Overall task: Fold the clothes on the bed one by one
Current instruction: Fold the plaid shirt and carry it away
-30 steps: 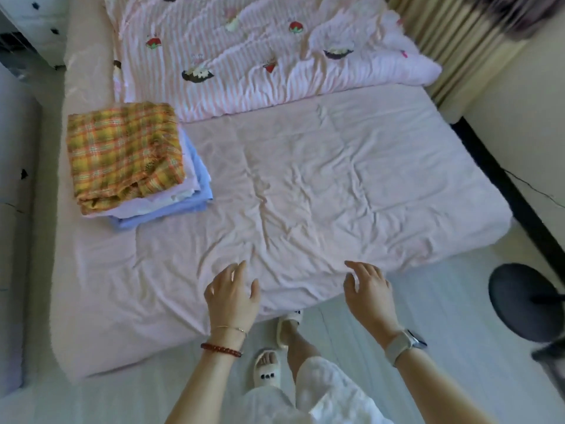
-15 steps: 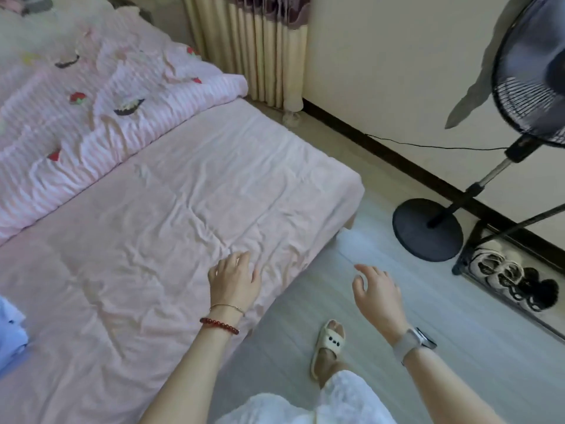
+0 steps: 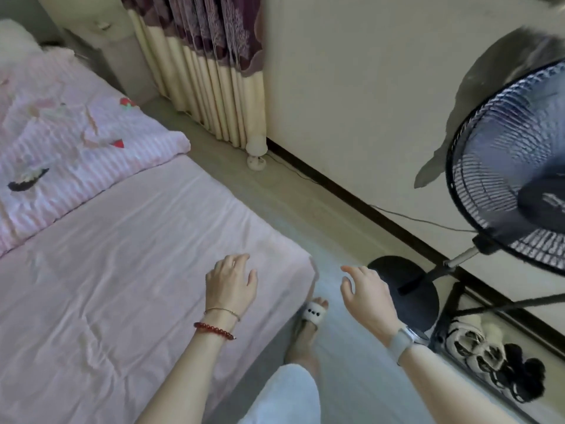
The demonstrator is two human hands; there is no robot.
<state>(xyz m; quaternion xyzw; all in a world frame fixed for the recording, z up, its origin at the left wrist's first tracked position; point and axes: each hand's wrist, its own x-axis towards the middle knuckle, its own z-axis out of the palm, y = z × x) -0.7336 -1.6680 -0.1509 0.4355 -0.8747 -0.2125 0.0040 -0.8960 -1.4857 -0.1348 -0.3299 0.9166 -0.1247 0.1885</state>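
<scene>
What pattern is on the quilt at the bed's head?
Pink and white stripes with strawberry prints, on the quilt; head view.

**Counts in view**

One bed [image 3: 128,240] with one striped pink quilt [image 3: 76,148]. Two hands: left hand [image 3: 230,281], right hand [image 3: 365,293], both empty. Two bracelets [image 3: 214,327] on the left wrist, one watch [image 3: 403,341] on the right. One slipper [image 3: 315,312]. One standing fan [image 3: 513,179]. One curtain [image 3: 208,62]. One shoe rack [image 3: 489,347]; the shoes on it are too blurred to count.
</scene>
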